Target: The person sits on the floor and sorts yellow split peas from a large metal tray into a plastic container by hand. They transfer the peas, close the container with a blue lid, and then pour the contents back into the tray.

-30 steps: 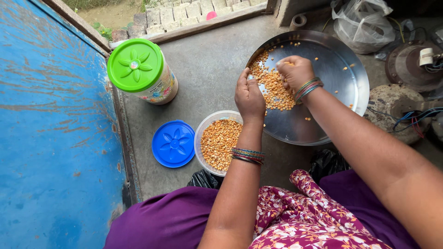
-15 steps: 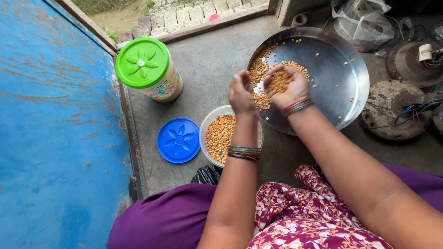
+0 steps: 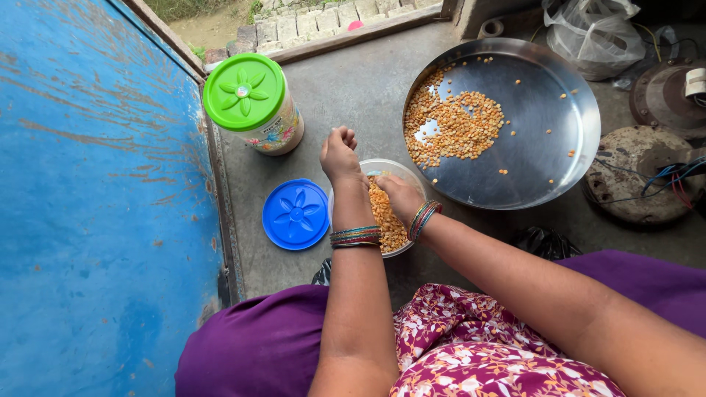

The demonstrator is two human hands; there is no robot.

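Observation:
My left hand is a closed fist over the far left rim of a clear plastic tub. Nothing shows inside the fist. My right hand reaches into the tub, palm down and cupped around yellow split lentils that fill it. Both wrists wear coloured bangles. Behind the tub lies a round steel plate with a loose heap of the same lentils on its left half and a few scattered grains. Neither hand touches the plate.
A blue flower-patterned lid lies on the concrete floor left of the tub. A jar with a green lid stands behind it. A blue painted door fills the left. Plastic bags and rusty motor parts with wires sit at the right.
Both hands have left the steel plate and come back over the plastic tub. The right hand carried a handful of lentils from the plate to the tub. The left hand has closed into a fist.

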